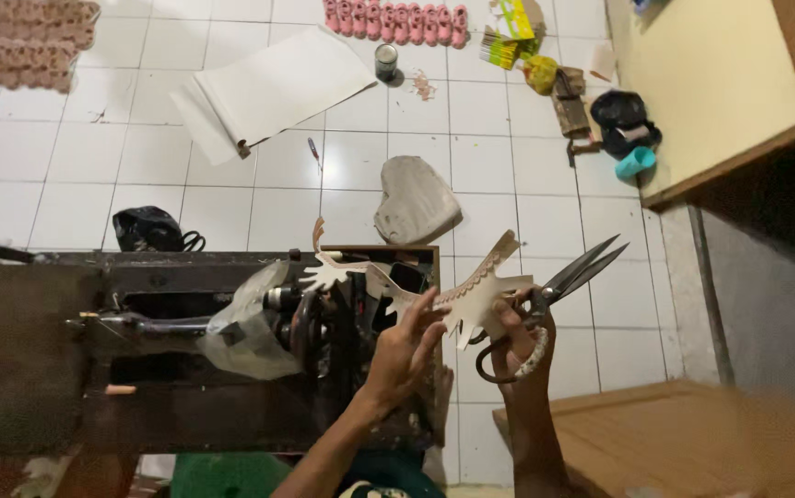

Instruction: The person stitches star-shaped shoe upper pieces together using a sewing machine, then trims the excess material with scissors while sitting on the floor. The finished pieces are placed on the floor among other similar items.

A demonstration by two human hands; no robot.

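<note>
My left hand (404,349) pinches the lower edge of a thin beige cut-out piece with zigzag edges (471,293), held up in the air. My right hand (519,337) grips large dark scissors (563,281) by a cord-wrapped handle loop and also touches the right end of the piece. The scissor blades are parted and point up and to the right. Both hands sit just right of a black machine (305,323) set into a dark wooden table (29,350).
White tiled floor holds a roll of white sheet (268,88), a grey heart-shaped cushion (414,198), a small tin (386,61), a row of pink pieces (397,20), a black bag (147,229) and clutter by a yellow wall. A wooden board (683,443) lies at lower right.
</note>
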